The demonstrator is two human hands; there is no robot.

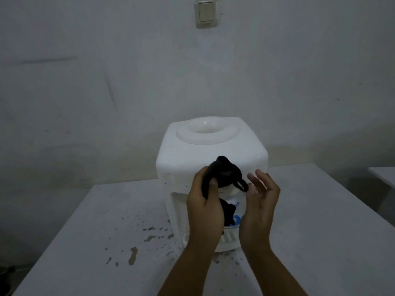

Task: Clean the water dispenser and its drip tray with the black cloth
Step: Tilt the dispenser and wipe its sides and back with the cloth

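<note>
A white tabletop water dispenser (211, 150) stands in the middle of a white table, its round top opening bare with no bottle on it. My left hand (203, 206) is shut on a bunched black cloth (226, 174) and holds it up in front of the dispenser's upper front. Part of the cloth hangs down behind that hand. My right hand (260, 201) is beside it on the right, fingers spread, its fingertips close to a loop of the cloth. The drip tray (227, 240) shows at the dispenser's base between my wrists, mostly hidden.
The white table (320, 231) is chipped and speckled with dark spots left of the dispenser. A grey wall stands right behind, with a light switch (206, 12) high up. Another white surface (384, 174) edges in at the far right.
</note>
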